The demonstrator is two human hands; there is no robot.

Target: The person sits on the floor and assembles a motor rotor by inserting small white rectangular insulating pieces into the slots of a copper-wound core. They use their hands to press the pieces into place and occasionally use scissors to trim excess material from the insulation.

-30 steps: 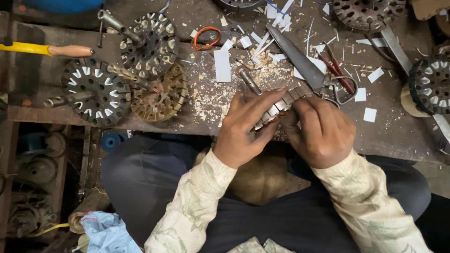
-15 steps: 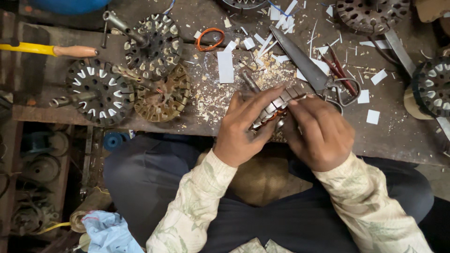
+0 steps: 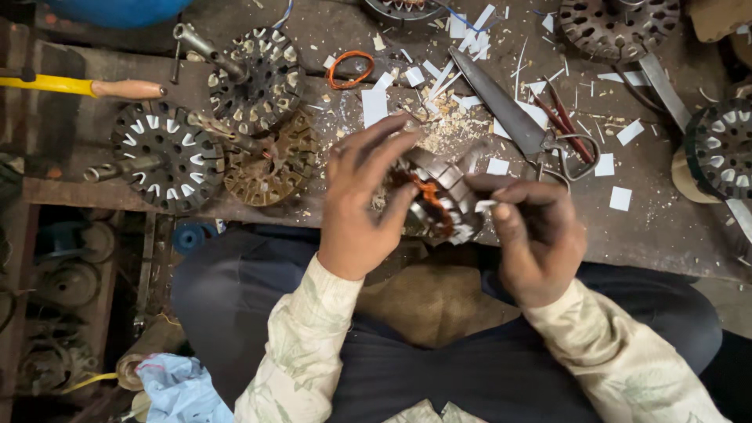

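My left hand (image 3: 362,205) grips a round slotted metal motor core (image 3: 439,202) with copper wire showing inside, held tilted above the bench edge. My right hand (image 3: 534,235) is at the core's right side, its thumb and forefinger pinched on a small white paper strip (image 3: 485,206) touching the core's rim. Both sleeves are pale and patterned. My fingers hide part of the core.
Three slotted motor cores (image 3: 166,155) lie at the left of the grimy bench. Large scissors (image 3: 517,125), red-handled pliers (image 3: 565,125), an orange wire ring (image 3: 351,69) and scattered white paper slips (image 3: 374,106) lie behind my hands. More cores sit at right (image 3: 719,147) and top right (image 3: 619,23). A yellow tool (image 3: 70,86) lies far left.
The core has been turned from flat to tilted, showing its copper winding. My hands have risen toward the camera, and my right hand now pinches a paper strip at the rim.
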